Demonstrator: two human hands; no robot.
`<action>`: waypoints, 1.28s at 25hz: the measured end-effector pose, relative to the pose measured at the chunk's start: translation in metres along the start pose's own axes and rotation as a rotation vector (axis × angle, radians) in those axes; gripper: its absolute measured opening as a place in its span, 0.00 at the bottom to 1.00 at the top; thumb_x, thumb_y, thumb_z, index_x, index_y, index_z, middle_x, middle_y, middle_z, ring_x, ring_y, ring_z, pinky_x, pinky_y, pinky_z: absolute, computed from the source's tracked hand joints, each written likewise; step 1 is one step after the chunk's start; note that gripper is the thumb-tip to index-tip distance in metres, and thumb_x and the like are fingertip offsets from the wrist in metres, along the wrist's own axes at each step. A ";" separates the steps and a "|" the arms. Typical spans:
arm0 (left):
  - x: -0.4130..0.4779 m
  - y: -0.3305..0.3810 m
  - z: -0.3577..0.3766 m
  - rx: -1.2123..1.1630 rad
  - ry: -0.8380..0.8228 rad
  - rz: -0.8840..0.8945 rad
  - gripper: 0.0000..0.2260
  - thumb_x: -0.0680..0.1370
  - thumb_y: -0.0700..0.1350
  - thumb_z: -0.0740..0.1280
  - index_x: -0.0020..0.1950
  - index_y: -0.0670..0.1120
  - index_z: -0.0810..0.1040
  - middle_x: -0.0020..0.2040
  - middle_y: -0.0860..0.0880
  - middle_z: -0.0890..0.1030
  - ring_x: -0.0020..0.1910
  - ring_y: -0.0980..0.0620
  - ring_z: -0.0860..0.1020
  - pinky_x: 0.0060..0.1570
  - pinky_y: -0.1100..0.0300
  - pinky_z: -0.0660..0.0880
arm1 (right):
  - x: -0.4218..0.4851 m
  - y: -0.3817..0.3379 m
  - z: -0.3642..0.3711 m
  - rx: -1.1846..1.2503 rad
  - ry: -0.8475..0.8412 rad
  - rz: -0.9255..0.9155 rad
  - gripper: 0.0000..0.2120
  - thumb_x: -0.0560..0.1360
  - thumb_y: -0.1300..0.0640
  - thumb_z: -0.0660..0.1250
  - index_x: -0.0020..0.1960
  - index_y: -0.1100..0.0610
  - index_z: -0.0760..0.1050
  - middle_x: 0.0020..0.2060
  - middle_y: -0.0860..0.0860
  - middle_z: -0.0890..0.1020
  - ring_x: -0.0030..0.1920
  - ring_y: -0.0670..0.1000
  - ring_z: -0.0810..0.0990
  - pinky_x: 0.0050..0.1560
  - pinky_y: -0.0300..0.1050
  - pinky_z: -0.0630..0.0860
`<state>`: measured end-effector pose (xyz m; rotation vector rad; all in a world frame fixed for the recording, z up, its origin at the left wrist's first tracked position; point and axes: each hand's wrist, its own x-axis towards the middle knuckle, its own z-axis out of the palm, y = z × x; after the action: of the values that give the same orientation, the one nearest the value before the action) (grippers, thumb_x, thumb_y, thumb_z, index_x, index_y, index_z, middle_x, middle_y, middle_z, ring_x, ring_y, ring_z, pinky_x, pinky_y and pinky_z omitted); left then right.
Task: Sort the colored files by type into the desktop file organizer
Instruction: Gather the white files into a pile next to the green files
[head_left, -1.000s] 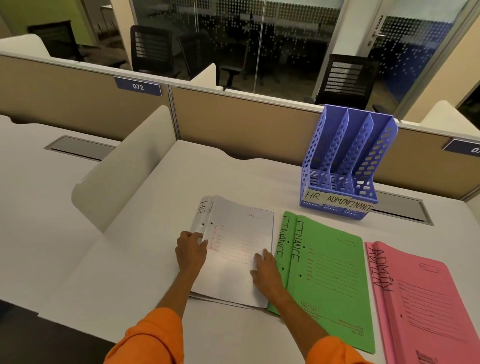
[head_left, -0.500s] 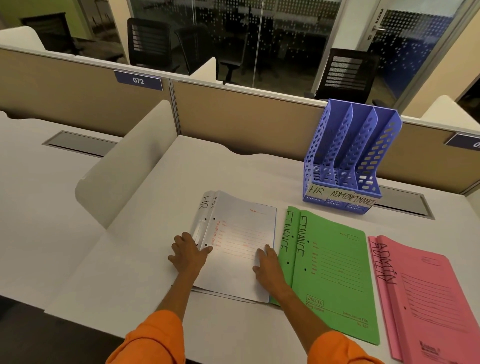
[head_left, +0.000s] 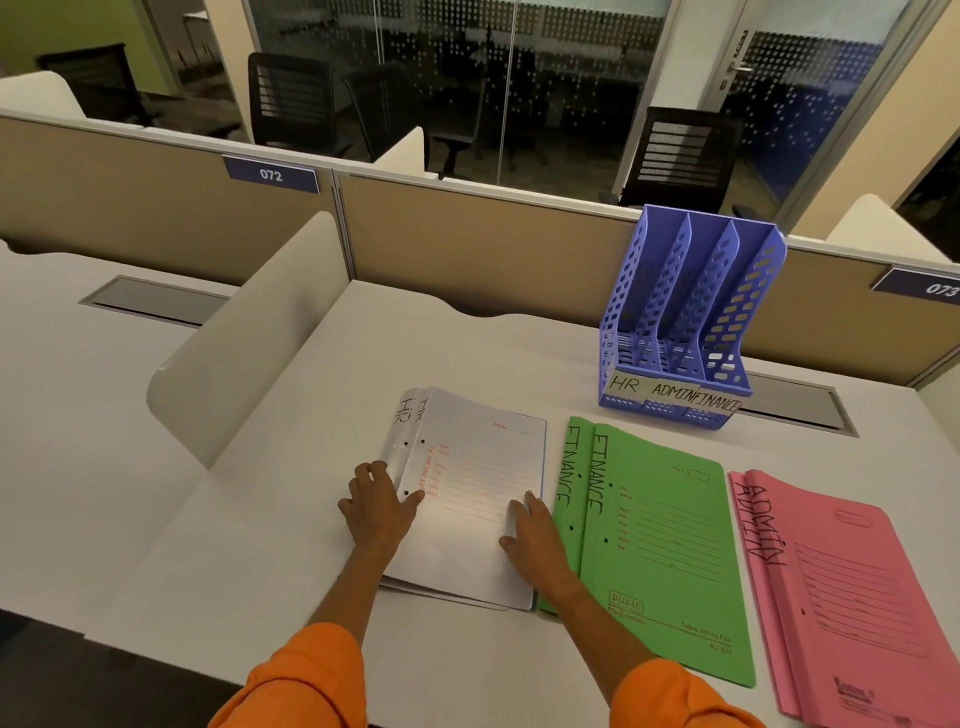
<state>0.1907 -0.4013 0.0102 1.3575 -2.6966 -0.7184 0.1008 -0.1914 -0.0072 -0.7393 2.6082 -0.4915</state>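
Three piles of files lie in a row near the front edge of the white desk (head_left: 467, 343). The white files (head_left: 478, 483) are on the left of the row. The green files (head_left: 670, 561) are in the middle. The pink files (head_left: 857, 597) are on the right, by the right edge of the desk. The white pile says HR on its side strip, the green pile says FINANCE, and the pink pile says ADMIN. Each pile lies just beside the next one.

Both hands are on the white files. The left hand (head_left: 376, 506) rests on the left edge of the pile. Its fingers are spread wide and its thumb lies on the top cover. The right hand (head_left: 535, 540) lies flat on the right side of the top cover, near the green pile. Its fingers are straight. The white pile lies flat on the desk under both hands. Both arms wear orange sleeves (head_left: 301, 680).

The blue organizer (head_left: 691, 317) stands near the back edge of the desk, toward the right. It is behind the green files and well apart from the hands. It has three slots side by side. Paper labels (head_left: 675, 397) on its front say HR, ADMIN and FINANCE, from left to right.

A brown wall panel (head_left: 467, 244) runs along the back edge of the desk. A black chair (head_left: 680, 156) stands behind the panel.
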 end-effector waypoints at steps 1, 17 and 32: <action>-0.001 0.002 -0.001 0.004 0.017 0.032 0.33 0.74 0.59 0.71 0.71 0.43 0.65 0.72 0.42 0.67 0.70 0.42 0.68 0.64 0.44 0.67 | -0.001 0.000 -0.002 -0.006 0.022 -0.002 0.31 0.79 0.52 0.63 0.77 0.58 0.55 0.78 0.58 0.51 0.78 0.56 0.50 0.77 0.48 0.52; -0.008 0.033 -0.010 0.000 0.005 0.053 0.27 0.75 0.53 0.71 0.69 0.41 0.70 0.64 0.40 0.73 0.63 0.41 0.72 0.62 0.47 0.71 | -0.008 0.018 -0.024 0.010 0.009 -0.070 0.35 0.78 0.43 0.62 0.78 0.55 0.52 0.77 0.54 0.56 0.76 0.53 0.56 0.75 0.47 0.55; 0.029 0.032 -0.017 -0.344 -0.213 -0.307 0.35 0.67 0.52 0.80 0.65 0.35 0.71 0.63 0.36 0.76 0.63 0.36 0.75 0.64 0.43 0.74 | -0.002 0.023 -0.020 -0.047 -0.151 -0.098 0.38 0.71 0.40 0.68 0.75 0.52 0.58 0.76 0.52 0.60 0.73 0.54 0.64 0.72 0.49 0.63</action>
<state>0.1530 -0.4136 0.0335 1.6944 -2.3667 -1.3509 0.0839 -0.1671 0.0014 -0.8876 2.4594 -0.3876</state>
